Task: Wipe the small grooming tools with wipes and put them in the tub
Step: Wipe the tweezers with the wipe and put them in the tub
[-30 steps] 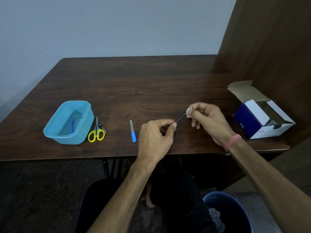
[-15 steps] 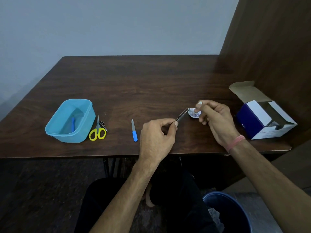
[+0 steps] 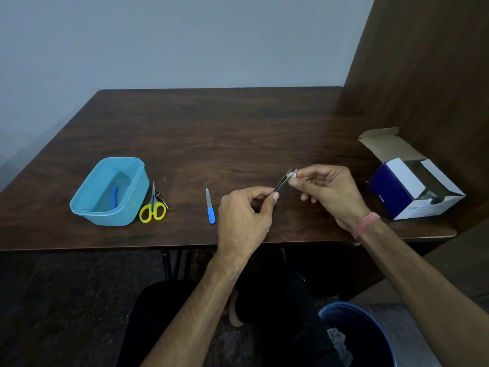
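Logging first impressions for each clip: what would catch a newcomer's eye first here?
Both hands at the table's near edge: the left hand pinches thin metal tweezers while the right hand rubs a small white wipe along them. At left, a light blue tub stands beside yellow-handled scissors.

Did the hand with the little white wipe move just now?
Yes. The right hand with the wipe slid away from the open box, back along the tweezers.

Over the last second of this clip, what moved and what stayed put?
The right hand, pinching the wipe, slid it out off the tweezers' tips, then back onto them. The left hand kept its grip on the other end. Tub, scissors and nail file stayed put.
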